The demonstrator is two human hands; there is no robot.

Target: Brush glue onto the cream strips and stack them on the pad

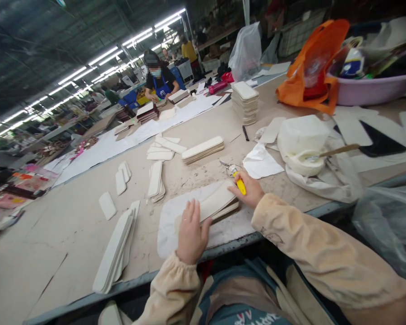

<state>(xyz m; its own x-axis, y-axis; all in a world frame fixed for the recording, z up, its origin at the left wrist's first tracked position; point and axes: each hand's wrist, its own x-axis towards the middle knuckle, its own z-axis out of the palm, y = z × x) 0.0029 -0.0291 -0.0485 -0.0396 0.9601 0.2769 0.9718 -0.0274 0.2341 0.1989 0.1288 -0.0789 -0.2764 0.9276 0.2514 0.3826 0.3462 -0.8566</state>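
My left hand lies with its fingers stretched out at the left end of a stack of long pale strips. A white sheet is spread under that stack near the table's front edge. In my right hand, at the right end of the strips, is a yellow-handled tool with a metal tip pointing away from me. Just beyond the sheet are another stack of long strips and a smaller stack. More long strips lie fanned at the front left.
At the right are a white tub with a brush on it, a crumpled white cloth, an orange bag and a purple basin. A tall stack stands farther back. A person works across the table.
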